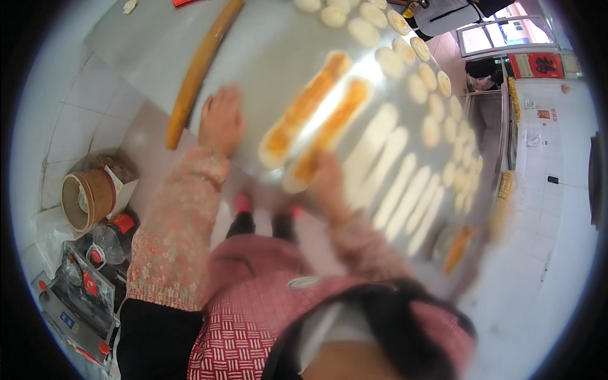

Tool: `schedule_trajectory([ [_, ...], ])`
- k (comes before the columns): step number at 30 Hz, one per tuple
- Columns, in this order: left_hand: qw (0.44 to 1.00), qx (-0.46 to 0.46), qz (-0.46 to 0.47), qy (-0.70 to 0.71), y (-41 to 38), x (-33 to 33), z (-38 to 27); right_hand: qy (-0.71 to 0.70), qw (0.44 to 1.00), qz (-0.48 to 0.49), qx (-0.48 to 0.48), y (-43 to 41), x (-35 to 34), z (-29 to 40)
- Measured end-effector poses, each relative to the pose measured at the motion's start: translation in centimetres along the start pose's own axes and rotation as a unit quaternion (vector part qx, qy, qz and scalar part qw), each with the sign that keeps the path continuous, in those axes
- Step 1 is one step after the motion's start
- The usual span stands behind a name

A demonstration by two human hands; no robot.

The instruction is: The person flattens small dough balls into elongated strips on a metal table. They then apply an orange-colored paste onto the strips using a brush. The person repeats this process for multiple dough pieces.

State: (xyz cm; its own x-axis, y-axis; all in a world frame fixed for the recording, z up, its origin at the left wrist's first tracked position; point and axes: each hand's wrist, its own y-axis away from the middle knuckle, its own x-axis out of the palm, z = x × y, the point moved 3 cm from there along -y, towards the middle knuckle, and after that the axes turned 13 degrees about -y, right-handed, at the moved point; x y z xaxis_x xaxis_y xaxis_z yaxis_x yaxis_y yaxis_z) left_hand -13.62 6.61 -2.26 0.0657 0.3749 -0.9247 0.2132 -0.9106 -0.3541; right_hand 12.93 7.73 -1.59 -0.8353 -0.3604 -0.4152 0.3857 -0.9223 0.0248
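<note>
My left hand [223, 121] lies palm down near the front edge of a metal worktable [256, 61], holding nothing. Close beside it is a long wooden rolling pin [202, 71], its near end jutting past the table edge. My right hand [327, 183], blurred, is at the near end of a dough strip [349, 109] coated with an orange-brown filling; its fingers are too smeared to tell whether they grip anything. A second coated dough strip [306, 107] runs alongside, to the left. Several plain dough strips [392, 190] lie to the right of my right hand.
Many flattened dough rounds [431, 130] cover the table's far and right side. At the right end stands a bowl [444, 242] with an orange-brown thing [458, 249] by it, both blurred. On the floor at left are a round wooden container [88, 199] and a plastic jug [109, 242].
</note>
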Motion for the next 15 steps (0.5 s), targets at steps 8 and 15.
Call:
schedule_trajectory([
  [8, 1.0, 0.012, 0.003, 0.021, 0.1, 0.4, 0.1, 0.055, 0.988, -0.04, -0.141, -26.3, -5.9, -1.3],
  [15, 1.0, 0.005, -0.014, 0.014, 0.5, 0.2, 0.4, 0.28, 0.911, -0.023, -0.302, -14.9, 2.7, 1.1],
])
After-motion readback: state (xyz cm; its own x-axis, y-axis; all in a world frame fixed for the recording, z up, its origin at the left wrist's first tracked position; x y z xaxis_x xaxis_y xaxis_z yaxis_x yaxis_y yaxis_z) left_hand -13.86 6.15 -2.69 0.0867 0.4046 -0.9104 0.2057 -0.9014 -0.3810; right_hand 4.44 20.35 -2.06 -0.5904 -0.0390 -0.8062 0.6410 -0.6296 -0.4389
